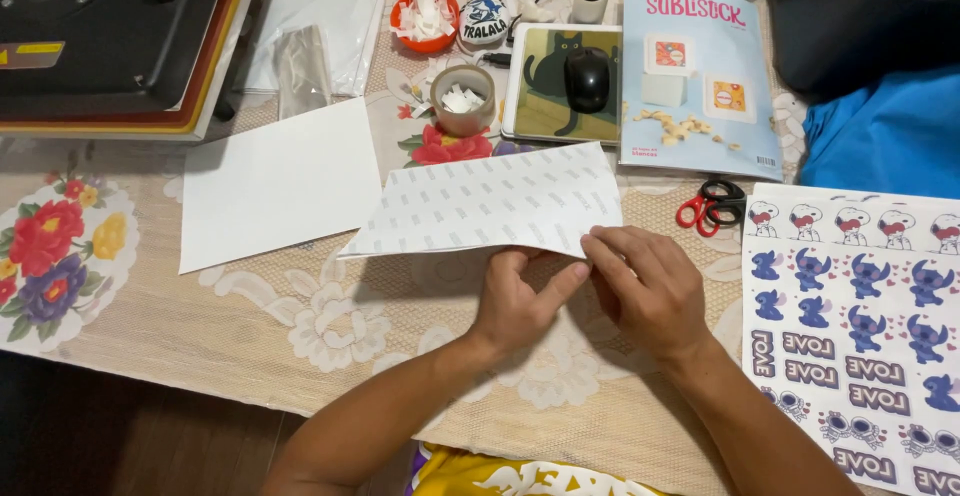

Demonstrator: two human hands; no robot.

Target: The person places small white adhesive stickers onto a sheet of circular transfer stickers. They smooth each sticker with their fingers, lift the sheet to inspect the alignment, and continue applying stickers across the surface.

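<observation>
A white sheet with rows of grey marks (490,201) lies folded on the lace tablecloth (300,326) in front of me. Both my hands meet at its near right corner. My left hand (520,301) pinches the sheet's lower edge, thumb on top. My right hand (650,286) presses its fingertips on the same corner, fingers close together. A plain white sheet (275,181) lies flat to the left of the folded one, untouched.
A printed sheet of blue cartoon figures (860,336) lies at the right, red-handled scissors (710,206) above it. Behind are a blue booklet (700,76), a tablet with a black mouse (565,81), cups of paper scraps (462,99), tape rolls and a heat press (110,36).
</observation>
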